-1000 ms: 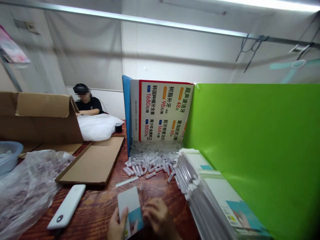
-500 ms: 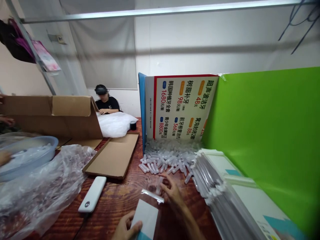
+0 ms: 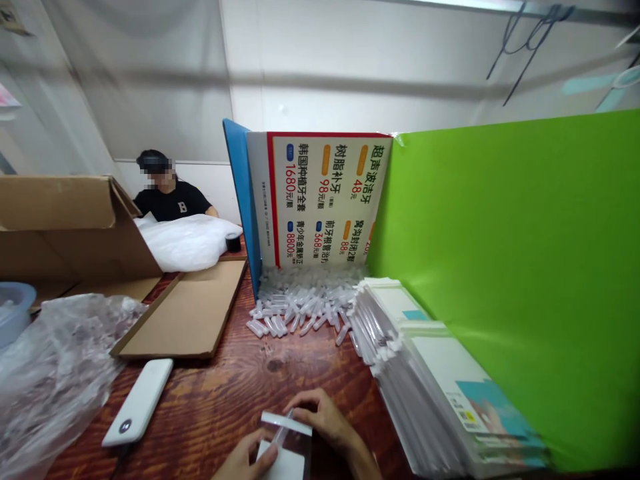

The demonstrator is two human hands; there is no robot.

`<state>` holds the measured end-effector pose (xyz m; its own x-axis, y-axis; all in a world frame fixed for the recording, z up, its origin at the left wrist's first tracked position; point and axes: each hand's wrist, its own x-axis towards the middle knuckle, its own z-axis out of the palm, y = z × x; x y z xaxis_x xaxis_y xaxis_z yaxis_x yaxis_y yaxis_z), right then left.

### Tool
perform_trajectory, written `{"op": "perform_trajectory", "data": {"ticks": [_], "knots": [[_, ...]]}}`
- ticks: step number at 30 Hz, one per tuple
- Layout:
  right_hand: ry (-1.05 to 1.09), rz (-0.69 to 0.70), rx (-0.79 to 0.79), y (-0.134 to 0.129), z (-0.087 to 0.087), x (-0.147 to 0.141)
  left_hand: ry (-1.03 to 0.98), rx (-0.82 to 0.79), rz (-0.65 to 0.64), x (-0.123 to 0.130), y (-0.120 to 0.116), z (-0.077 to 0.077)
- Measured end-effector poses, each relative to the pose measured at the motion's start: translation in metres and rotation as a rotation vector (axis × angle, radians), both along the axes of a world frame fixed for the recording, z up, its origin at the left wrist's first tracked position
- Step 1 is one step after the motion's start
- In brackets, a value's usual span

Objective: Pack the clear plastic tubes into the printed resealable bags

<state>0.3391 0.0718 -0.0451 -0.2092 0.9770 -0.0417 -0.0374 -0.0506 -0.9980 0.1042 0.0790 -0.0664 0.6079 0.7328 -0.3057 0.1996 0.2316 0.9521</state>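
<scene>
At the bottom centre, my left hand (image 3: 246,459) grips a clear plastic bag with a white card (image 3: 284,465) inside, thumb on its front. My right hand (image 3: 325,421) is at the bag's upper edge, its fingers pinched on a small translucent tube (image 3: 283,433) that slants down at the bag's mouth. Beyond the hands lies a heap of similar translucent tubes (image 3: 305,303), against a printed board (image 3: 325,200). To the right stands a row of bagged cards (image 3: 425,400).
A white power bank (image 3: 140,403), crumpled plastic sheeting (image 3: 65,373), a shallow cardboard tray (image 3: 185,313) and a blue basin (image 3: 15,313) are on the left. A green panel (image 3: 510,267) borders the right. Across the table sits a person (image 3: 173,193) behind white plastic (image 3: 190,240).
My right hand has come down and toward me from near the heap to the bag's mouth with a tube. The view has swung to the right.
</scene>
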Motion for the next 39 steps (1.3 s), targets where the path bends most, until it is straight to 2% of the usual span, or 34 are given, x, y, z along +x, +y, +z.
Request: {"op": "perform_trajectory", "data": {"ticks": [3,6,9,10,12,14,17,20,23,27,31,35,37,39], "knots": [[-0.027,0.076,0.025,0.003,0.004,-0.004,0.007,-0.014,-0.036,0.004,-0.005,0.014],[-0.013,0.203,-0.027,0.002,-0.005,-0.012,0.005,-0.005,-0.023,0.008,-0.011,0.025],[-0.077,0.414,-0.1,0.001,-0.014,-0.018,0.04,0.006,-0.03,0.01,-0.016,0.027],[-0.178,0.414,-0.063,0.003,-0.014,-0.016,0.042,0.015,-0.043,0.009,-0.017,0.025],[-0.435,0.231,0.065,0.014,-0.009,-0.004,0.035,0.043,-0.049,0.007,-0.017,0.021],[-0.647,-0.082,0.147,0.03,-0.001,0.021,0.02,0.066,0.023,0.004,-0.017,0.014],[-0.82,-0.4,0.13,0.055,0.007,0.064,-0.064,-0.015,0.167,-0.001,-0.016,0.004],[-0.947,-0.523,0.096,0.066,0.002,0.089,-0.145,-0.109,0.27,-0.001,-0.017,0.001],[-0.998,-0.545,0.089,0.064,-0.006,0.091,-0.194,-0.167,0.351,0.001,-0.024,0.009],[-0.958,-0.533,0.125,0.061,-0.005,0.086,-0.283,-0.275,0.304,0.004,-0.036,0.026],[-0.791,-0.456,0.207,0.05,0.01,0.076,-0.302,-0.33,0.321,0.003,-0.044,0.027],[-0.553,-0.223,0.243,0.007,0.018,0.037,-0.283,-0.327,0.319,0.003,-0.051,0.026],[-0.38,-0.079,0.213,-0.019,0.018,0.015,-0.23,-0.285,0.272,0.005,-0.055,0.031],[-0.178,0.006,0.135,-0.042,0.015,-0.002,-0.183,-0.254,0.211,0.006,-0.06,0.037]]}}
